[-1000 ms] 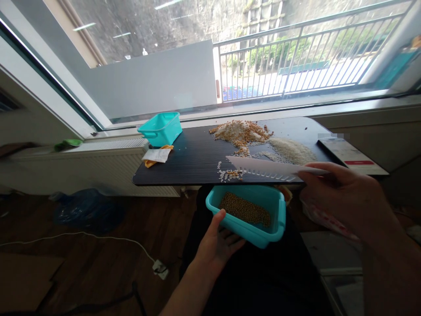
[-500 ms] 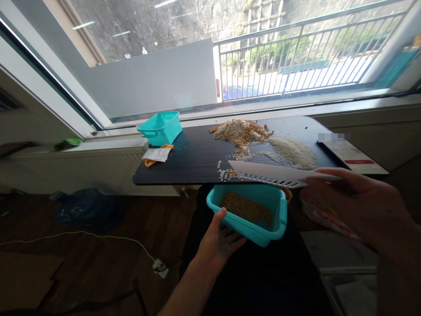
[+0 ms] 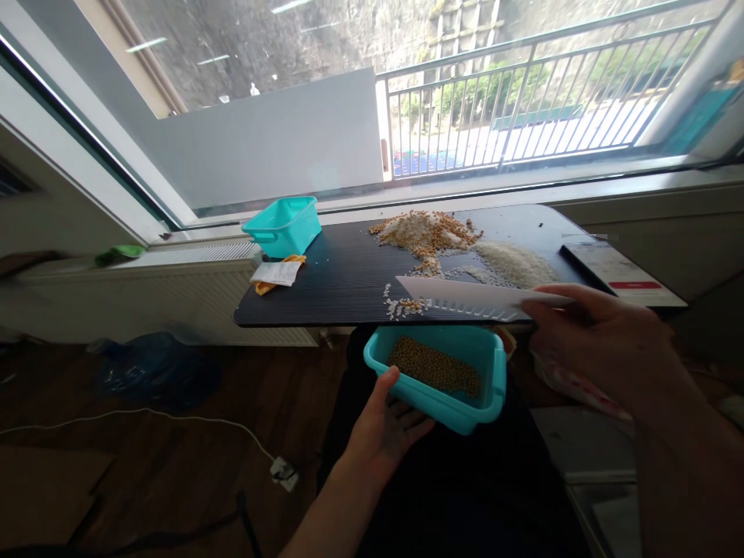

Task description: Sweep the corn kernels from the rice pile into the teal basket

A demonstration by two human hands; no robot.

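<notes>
My left hand grips a turquoise tub of brown beans from below, just under the front edge of the black table. My right hand is closed round the handle of a white plastic knife, whose blade lies flat over the table's front edge above the tub. A small cluster of rice and beans sits at the blade's tip. Farther back lie a mixed heap of rice and beans and a white rice pile.
A second turquoise tub stands at the table's back left, beside a paper slip on an orange wrapper. A card with a red stripe lies at the right end. A radiator, a cable and plug are to the left.
My right hand and the knife dipped slightly toward the edge, then came back a little left and up. The tub in my left hand stayed almost still.
</notes>
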